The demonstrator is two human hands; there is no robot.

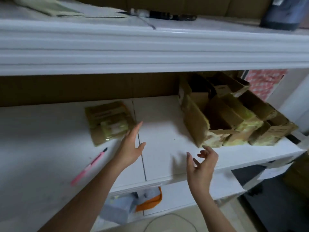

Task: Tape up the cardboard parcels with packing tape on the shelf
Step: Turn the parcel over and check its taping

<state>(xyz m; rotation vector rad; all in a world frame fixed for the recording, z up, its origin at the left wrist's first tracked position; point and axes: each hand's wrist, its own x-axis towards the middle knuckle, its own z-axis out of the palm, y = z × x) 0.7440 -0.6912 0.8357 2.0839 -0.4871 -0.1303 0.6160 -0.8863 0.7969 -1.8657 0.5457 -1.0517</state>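
1. Nearest, both hands hover empty over the shelf point(158, 131) — left hand point(131, 148) flat, fingers straight; right hand point(203, 166) loosely curled, grasping nothing.
2. Between parcels, seemingly: one taped parcel point(108, 122) lies just beyond the left hand.
3. Farther right, the parcel pile point(234, 118) waits — next, probably pull one forward; no tape roll is visible.

A storeroom (white shelving point(150, 52), heaped cardboard parcels point(234, 118)).

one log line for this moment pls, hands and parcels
left hand open, by flat parcel | right hand open, near parcel pile | pink knife on shelf | no tape seen
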